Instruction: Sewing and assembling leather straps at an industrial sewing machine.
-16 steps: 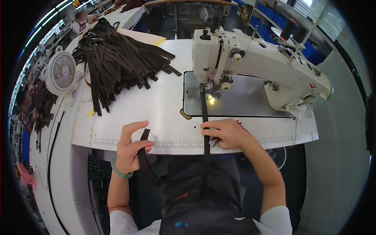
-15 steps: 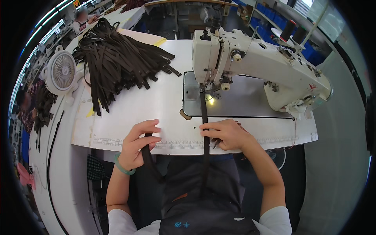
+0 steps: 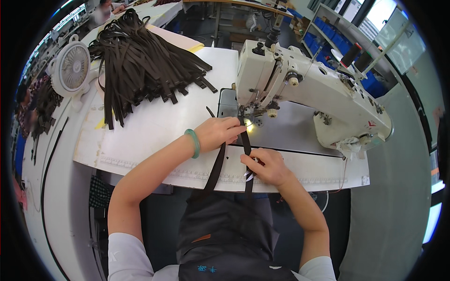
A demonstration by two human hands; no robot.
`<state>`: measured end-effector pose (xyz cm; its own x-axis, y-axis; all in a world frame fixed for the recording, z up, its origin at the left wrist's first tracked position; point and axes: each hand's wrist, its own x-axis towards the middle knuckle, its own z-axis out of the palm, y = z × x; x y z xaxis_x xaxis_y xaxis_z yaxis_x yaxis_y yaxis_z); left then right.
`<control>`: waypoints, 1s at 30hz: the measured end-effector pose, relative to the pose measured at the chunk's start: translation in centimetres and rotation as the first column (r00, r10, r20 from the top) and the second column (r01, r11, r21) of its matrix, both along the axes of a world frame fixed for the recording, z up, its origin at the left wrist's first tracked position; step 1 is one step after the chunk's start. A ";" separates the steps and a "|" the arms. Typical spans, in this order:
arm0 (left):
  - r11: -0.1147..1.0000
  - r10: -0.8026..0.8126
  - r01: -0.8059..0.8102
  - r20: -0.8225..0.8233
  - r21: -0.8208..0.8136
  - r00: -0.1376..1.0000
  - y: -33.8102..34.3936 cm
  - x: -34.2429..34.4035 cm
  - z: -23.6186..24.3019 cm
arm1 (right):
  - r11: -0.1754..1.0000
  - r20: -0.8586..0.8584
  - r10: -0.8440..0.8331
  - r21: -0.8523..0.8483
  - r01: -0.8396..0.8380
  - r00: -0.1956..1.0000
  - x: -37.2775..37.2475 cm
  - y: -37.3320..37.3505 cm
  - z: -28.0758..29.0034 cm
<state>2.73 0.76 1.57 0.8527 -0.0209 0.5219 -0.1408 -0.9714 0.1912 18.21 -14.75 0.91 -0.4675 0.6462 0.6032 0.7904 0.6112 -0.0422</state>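
A flat dark strap point(image 3: 246, 142) runs from under the presser foot of the white sewing machine point(image 3: 323, 77) toward me over the table edge. My left hand point(image 3: 218, 132), a green bangle on its wrist, is closed with its fingertips on this strap just in front of the foot. A second length of dark strap point(image 3: 215, 168) passes under that hand, its end showing beyond the fingers. Closed beside the strap is my right hand point(image 3: 268, 166), with shiny blades point(image 3: 249, 176) showing below its fingers, apparently thread snips. Its fingers partly hide the snips.
A big bundle of dark straps point(image 3: 145, 65) lies at the left back of the white table point(image 3: 140, 140). Left of it stands a small white fan point(image 3: 71, 68). Thread cones point(image 3: 351, 55) stand behind the machine. A person point(image 3: 101, 14) sits far off at the left back.
My left hand has moved right and forward to the presser foot, bringing its strap length along. The right hand has come slightly lower, and shiny blades now show at it. The view has shifted.
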 end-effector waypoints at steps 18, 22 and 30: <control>0.980 0.036 -0.025 -0.051 0.199 0.998 3.3 -0.3 -0.7 | 0.960 -0.069 -0.023 -0.279 0.003 0.997 0.0 0.8 -0.7; 0.976 0.192 -0.176 -0.123 0.129 0.974 4.0 -0.9 -0.2 | 0.970 -0.077 -0.028 -0.245 0.008 0.997 -0.1 1.0 -0.8; 0.999 0.034 -0.034 -0.025 0.000 0.999 2.7 -1.9 0.4 | 0.965 -0.068 -0.042 -0.262 0.022 0.997 -0.2 0.7 -0.9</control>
